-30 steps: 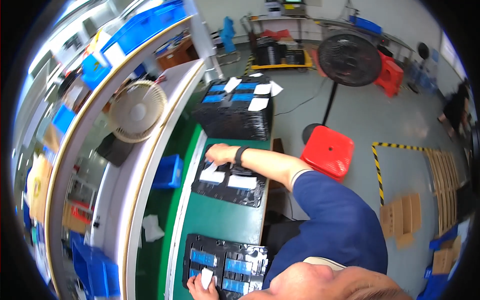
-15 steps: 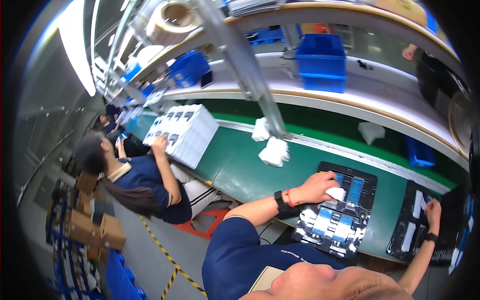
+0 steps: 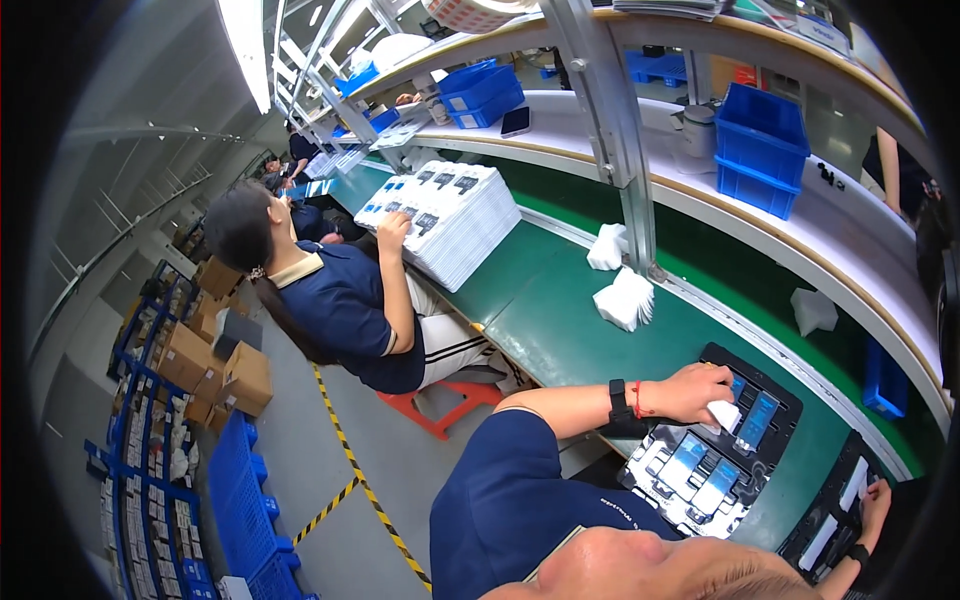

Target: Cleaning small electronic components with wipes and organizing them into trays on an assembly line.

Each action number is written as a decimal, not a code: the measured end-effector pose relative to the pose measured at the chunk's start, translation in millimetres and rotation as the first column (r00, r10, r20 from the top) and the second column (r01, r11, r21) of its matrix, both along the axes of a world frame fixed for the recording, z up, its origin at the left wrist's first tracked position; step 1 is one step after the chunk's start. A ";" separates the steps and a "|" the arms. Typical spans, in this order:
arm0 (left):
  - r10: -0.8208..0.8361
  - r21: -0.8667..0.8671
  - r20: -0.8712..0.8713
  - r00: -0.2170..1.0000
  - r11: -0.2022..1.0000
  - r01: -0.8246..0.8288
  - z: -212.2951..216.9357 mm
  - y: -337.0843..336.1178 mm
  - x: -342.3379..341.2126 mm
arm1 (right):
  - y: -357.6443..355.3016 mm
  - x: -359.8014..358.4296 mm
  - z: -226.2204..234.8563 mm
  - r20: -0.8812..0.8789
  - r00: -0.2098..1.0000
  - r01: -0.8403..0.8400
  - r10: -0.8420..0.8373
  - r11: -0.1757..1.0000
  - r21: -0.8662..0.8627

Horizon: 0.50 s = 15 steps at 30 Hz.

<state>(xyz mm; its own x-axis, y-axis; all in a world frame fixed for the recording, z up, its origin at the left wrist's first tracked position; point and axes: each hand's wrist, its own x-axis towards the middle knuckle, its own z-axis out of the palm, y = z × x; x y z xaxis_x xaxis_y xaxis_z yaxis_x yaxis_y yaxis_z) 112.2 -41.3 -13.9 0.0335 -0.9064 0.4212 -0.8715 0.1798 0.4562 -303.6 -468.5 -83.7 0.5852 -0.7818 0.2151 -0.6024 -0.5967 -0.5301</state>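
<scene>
My left hand point(image 3: 697, 394) is closed on a folded white wipe point(image 3: 723, 414). It rests over a black plastic tray point(image 3: 790, 400) that holds several flat rectangular panels with blue faces. One blue panel point(image 3: 759, 421) lies just right of the wipe. Closer to me, two more panels point(image 3: 686, 458) sit in the shiny, reflective part of the tray. Far to the right, my right hand point(image 3: 876, 505) bends its fingers over a second black tray point(image 3: 846, 462) with white strips point(image 3: 820, 541) in it. What those fingers pinch is too small to make out.
Stacked white wipes point(image 3: 625, 300) stand by a metal post point(image 3: 610, 110) on the green bench point(image 3: 560, 320). A co-worker point(image 3: 340, 310) sits to the left, touching a tall white stack point(image 3: 470, 230). Blue bins point(image 3: 762, 140) stand on the shelf above.
The view has swung left, so the bench and trays appear farther right and lower. My left hand keeps the wipe at the same tray; my right hand stays at the second tray.
</scene>
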 end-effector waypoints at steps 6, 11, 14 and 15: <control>0.005 0.004 -0.001 1.000 1.000 -0.005 -0.5 3.3 0.3 | -5.8 0.1 -2.8 -0.053 0.998 0.019 -0.016 0.998 0.054; -0.007 -0.022 0.003 1.000 1.000 0.007 -4.7 -0.4 -0.2 | -12.5 -16.8 -14.8 -0.029 0.998 -0.045 0.046 0.998 0.041; 0.020 -0.002 -0.006 1.000 1.000 -0.020 -0.4 5.0 -0.3 | -3.6 -3.8 -5.4 -0.044 0.994 -0.096 0.102 0.989 0.109; 0.010 -0.001 -0.012 1.000 1.000 -0.010 0.8 3.6 -0.6 | -2.4 -8.1 -4.1 -0.065 0.996 -0.058 0.069 0.987 0.147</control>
